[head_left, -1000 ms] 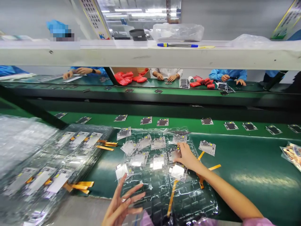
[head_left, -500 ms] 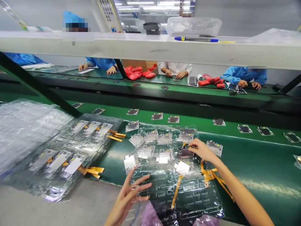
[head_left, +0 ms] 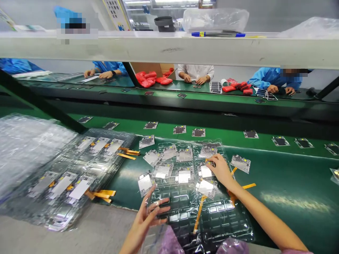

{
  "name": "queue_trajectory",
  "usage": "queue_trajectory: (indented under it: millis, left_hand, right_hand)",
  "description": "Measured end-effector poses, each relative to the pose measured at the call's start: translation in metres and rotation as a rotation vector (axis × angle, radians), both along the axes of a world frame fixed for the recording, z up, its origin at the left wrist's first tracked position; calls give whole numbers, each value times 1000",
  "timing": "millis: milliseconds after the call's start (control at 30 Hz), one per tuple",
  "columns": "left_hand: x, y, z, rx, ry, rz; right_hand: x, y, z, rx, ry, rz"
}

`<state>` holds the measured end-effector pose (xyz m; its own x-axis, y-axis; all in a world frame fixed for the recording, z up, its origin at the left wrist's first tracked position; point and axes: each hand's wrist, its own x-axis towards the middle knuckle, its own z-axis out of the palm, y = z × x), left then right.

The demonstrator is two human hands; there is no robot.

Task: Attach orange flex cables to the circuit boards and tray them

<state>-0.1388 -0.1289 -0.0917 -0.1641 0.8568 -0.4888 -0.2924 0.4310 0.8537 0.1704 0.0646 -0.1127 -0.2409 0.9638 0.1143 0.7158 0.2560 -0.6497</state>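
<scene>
Right hand (head_left: 222,171): pinching circuit board (head_left: 205,172) edge; likely wanting level handling
Left hand (head_left: 148,215): spreading open beside clear tray (head_left: 182,216)
Orange strip (head_left: 199,216): lying near-left of right hand; probably needing clearance

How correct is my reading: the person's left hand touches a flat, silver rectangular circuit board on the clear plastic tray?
The side is wrong: the head view shows the bare right hand touching the flat, silver rectangular circuit board on the clear plastic tray.
</scene>
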Motion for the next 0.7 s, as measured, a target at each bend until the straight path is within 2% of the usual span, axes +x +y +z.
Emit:
queue_trajectory:
  millis: [100,167,200,267,300,367,400,467,500,533,600,700]
  left_hand:
    - [-20,-1,-2,-22,426,165]
    - [-28,6,9,63,599,268]
    - [-27,15,18,140,621,262]
    - [-8,41,38,371,586,98]
    - [7,59,46,468,658,-50]
    - [47,98,52,646,886,-471]
    - [67,116,49,768,970,-658]
    - [101,147,35,978,1114,-960]
    - [112,157,25,1036,1177,-1029]
    - [120,163,15,1066,1233,-1067]
    - [125,166,-3,1068,1317,-1052]
    - [120,161,-20,1047,1362,-968]
  right_hand:
    - [35,-4,1,121,-49,-83]
    - [78,-5,1,167,-100,-152]
    - [101,-5,1,176,-129,-176]
    - [140,-5,-2,166,-187,-176]
    - [154,-5,-3,154,-212,-160]
    - [170,-6,-7,142,-256,-124]
    - [173,-6,-8,147,-275,-113]
    - [172,-6,-7,178,-303,-115]
    - [170,-6,-4,200,-309,-123]
    - [167,-6,-1,225,-307,-130]
    - [157,-6,8,270,-285,-120]
    - [127,-4,18,294,-230,22]
